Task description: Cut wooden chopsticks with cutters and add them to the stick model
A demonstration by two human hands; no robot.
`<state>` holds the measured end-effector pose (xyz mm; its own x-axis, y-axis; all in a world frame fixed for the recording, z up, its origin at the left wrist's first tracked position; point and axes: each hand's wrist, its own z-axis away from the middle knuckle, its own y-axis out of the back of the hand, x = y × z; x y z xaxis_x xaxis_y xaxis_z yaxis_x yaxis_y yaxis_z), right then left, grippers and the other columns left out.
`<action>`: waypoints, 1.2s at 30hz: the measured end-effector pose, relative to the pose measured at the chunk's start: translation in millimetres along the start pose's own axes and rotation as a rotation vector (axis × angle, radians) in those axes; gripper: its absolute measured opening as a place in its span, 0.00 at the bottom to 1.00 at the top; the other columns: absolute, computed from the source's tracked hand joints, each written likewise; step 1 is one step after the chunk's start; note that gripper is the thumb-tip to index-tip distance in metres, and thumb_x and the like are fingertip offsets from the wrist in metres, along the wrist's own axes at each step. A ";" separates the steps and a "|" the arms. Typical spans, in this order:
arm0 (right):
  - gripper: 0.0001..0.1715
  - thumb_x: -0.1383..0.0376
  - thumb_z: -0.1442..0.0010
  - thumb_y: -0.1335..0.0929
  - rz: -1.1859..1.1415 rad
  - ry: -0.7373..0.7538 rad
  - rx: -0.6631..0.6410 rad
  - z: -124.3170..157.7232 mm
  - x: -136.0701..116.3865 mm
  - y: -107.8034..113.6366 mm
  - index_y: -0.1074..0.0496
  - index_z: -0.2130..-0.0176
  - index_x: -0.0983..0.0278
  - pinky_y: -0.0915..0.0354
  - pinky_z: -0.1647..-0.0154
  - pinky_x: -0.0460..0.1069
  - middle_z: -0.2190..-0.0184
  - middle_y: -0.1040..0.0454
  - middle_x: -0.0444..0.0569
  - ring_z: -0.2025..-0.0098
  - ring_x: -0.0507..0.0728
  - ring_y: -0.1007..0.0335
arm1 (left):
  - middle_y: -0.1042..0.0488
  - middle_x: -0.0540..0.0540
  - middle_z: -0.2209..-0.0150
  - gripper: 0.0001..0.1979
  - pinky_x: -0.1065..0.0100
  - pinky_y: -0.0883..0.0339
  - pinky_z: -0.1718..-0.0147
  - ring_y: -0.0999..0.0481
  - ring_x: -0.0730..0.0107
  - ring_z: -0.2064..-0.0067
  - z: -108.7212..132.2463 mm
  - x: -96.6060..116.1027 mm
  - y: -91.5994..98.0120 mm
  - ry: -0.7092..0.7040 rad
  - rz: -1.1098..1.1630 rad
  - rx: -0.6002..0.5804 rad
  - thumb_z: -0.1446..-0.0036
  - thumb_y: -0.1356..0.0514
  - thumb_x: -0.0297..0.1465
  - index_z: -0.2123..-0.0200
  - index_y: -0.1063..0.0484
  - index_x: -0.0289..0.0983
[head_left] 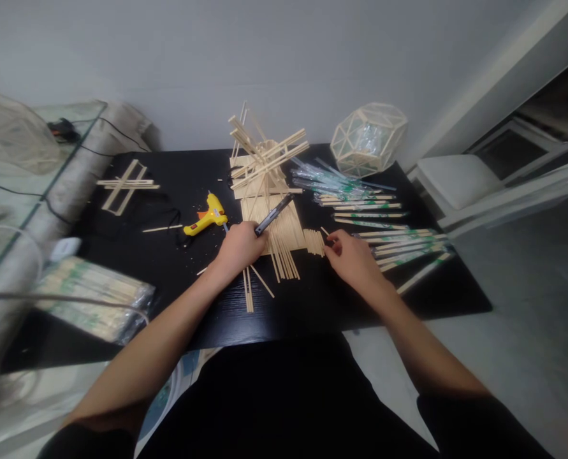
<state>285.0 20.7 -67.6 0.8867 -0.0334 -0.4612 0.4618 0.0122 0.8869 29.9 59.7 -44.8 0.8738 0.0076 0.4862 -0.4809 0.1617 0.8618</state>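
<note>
My left hand (240, 247) is closed around a utility knife (274, 215), whose grey and black body points up and to the right. Under and beside it lie loose wooden sticks (286, 255) and a wooden board (291, 223). My right hand (350, 256) pinches a short piece of wooden stick (324, 231) between thumb and finger. Just left of those fingertips, a row of short cut stick pieces (313, 242) lies side by side on the black table (312, 306).
A yellow glue gun (207, 215) lies left of my left hand. Crossed sticks (128, 185) sit farther left. Wrapped chopsticks (398, 245) spread at right, with a packed bundle (95, 296) at left. Behind are a stick pile (267, 156) and a stick-framed polyhedron (370, 137).
</note>
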 end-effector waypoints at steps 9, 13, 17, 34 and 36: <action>0.07 0.66 0.38 0.30 -0.072 0.055 0.022 3.5 1.8 0.4 0.25 0.58 0.64 0.31 0.58 0.54 0.70 0.21 0.49 0.67 0.59 0.24 | 0.19 0.35 0.67 0.13 0.60 0.29 0.62 0.20 0.53 0.64 -2.8 2.2 -3.0 0.001 -0.062 -0.028 0.39 0.43 0.35 0.65 0.21 0.35; 0.10 0.64 0.38 0.29 -0.067 0.081 0.031 7.2 2.7 -4.1 0.26 0.56 0.65 0.30 0.58 0.55 0.64 0.20 0.52 0.67 0.59 0.24 | 0.19 0.34 0.67 0.13 0.60 0.28 0.61 0.19 0.53 0.63 -4.9 2.6 -5.2 0.010 -0.077 -0.030 0.41 0.43 0.33 0.63 0.20 0.33; 0.12 0.62 0.37 0.29 -0.058 0.131 0.075 11.4 3.2 -7.5 0.27 0.55 0.65 0.28 0.59 0.57 0.59 0.22 0.55 0.66 0.60 0.24 | 0.19 0.34 0.67 0.13 0.61 0.29 0.61 0.19 0.54 0.63 -5.9 2.0 -8.1 0.016 -0.075 -0.035 0.40 0.42 0.34 0.64 0.19 0.33; 0.03 0.69 0.35 0.30 -0.248 0.453 0.052 22.7 -40.5 -6.0 0.25 0.61 0.62 0.28 0.51 0.56 0.60 0.20 0.52 0.56 0.60 0.23 | 0.24 0.48 0.74 0.17 0.67 0.39 0.70 0.26 0.64 0.70 57.0 -61.7 28.4 0.149 0.208 0.169 0.40 0.41 0.44 0.65 0.22 0.35; 0.04 0.69 0.35 0.31 -0.196 0.437 0.063 16.1 -38.2 -3.5 0.24 0.61 0.62 0.29 0.50 0.57 0.60 0.20 0.52 0.55 0.61 0.23 | 0.24 0.49 0.75 0.19 0.67 0.40 0.71 0.27 0.64 0.71 66.1 -67.8 23.7 0.176 0.219 0.154 0.40 0.42 0.45 0.66 0.21 0.35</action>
<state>249.1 5.8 -52.7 0.7168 0.3938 -0.5755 0.6305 -0.0135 0.7761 -45.5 -2.2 -47.7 0.7411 0.1981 0.6416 -0.6523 -0.0142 0.7578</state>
